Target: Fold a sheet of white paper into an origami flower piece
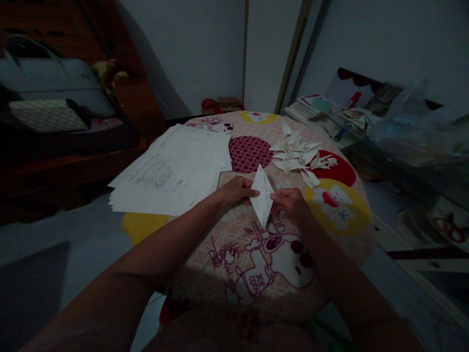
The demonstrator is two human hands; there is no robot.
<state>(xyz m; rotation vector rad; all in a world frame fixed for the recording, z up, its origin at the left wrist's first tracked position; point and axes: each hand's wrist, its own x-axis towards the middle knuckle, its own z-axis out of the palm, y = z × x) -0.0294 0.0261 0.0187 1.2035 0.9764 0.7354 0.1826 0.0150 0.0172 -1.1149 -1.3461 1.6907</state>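
Our left hand (240, 190) and right hand (289, 201) pinch the folded paper diamond (262, 195) by its side corners, above the table (216, 234). Its long axis runs nearly straight away from us, one tip pointing toward the far side.

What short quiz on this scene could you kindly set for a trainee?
1. Multiple choice: what outline does the folded paper between the left hand and the right hand show?
a) circle
b) diamond
c) square

2. True or false: the printed sheets lie to the person's left of the folded paper.

3. Short answer: which is nearer the person's body, the folded paper or the paper flowers?

Key: 1. b; 2. true; 3. the folded paper.
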